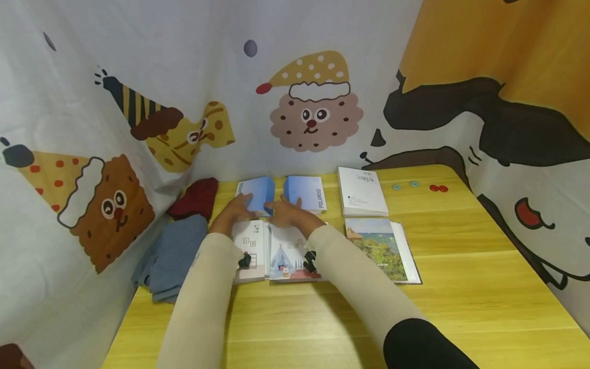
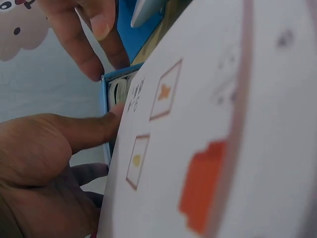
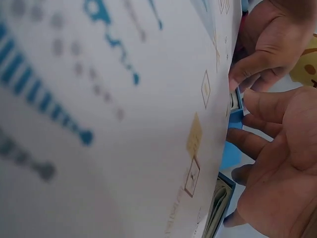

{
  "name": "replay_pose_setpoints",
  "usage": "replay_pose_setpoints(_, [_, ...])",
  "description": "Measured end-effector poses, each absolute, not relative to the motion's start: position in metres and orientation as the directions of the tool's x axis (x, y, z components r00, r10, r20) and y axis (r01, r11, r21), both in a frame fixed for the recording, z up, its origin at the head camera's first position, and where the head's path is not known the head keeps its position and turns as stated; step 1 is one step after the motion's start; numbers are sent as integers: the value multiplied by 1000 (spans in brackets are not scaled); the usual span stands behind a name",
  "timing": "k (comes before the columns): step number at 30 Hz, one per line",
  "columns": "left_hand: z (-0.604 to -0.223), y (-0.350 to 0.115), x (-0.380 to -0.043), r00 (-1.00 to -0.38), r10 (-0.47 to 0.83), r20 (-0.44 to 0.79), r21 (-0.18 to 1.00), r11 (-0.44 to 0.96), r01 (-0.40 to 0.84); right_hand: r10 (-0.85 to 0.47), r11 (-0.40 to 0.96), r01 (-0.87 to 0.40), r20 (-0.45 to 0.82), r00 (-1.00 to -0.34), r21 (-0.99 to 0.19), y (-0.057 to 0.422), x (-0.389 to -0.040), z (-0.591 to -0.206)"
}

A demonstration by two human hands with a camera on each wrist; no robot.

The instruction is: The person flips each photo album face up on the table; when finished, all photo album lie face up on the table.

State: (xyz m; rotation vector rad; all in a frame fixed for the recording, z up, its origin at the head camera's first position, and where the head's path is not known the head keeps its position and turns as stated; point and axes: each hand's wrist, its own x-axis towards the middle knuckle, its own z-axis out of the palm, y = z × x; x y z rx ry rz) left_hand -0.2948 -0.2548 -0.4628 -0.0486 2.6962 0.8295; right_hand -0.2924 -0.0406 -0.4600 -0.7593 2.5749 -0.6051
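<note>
Two blue-and-white photo albums marked POLAROID lie side by side at the back of the table. My left hand grips the near left part of the left blue album, its thumb at the page edge in the left wrist view. My right hand reaches between the two with fingers spread, one fingertip at the left album's near right corner and another on the right blue album. Just in front, under my wrists, lie a white album with small printed frames and one with a tent picture.
To the right are a white book and a landscape-covered album. Pale blue buttons and red buttons lie further right. Folded grey-blue cloth and dark red cloth sit at the left edge, by a printed curtain.
</note>
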Motion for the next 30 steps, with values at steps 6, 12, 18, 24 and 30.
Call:
replay_pose_setpoints(6, [-465, -252, -294, -950, 36, -310, 529, 837, -141, -575, 755, -388, -251, -779, -528, -41, -290, -460])
replay_pose_setpoints(12, [-465, -252, -293, -951, 38, -307, 518, 845, -134, -583, 748, -395, -244, -775, -534, -43, -289, -460])
replay_pose_setpoints(18, [-463, -250, -292, -962, 70, -264, 529, 845, -83, -587, 732, -402, -208, -783, -550, -41, -288, -460])
replay_pose_setpoints(24, [-461, -250, -291, -972, 82, -221, 601, 796, -69, -619, 667, -444, -113, -778, -598, -36, -288, -455])
replay_pose_setpoints(30, [-460, -254, -289, -978, 101, -181, 688, 724, -53, -640, 540, -464, 17, -768, -702, -33, -290, -454])
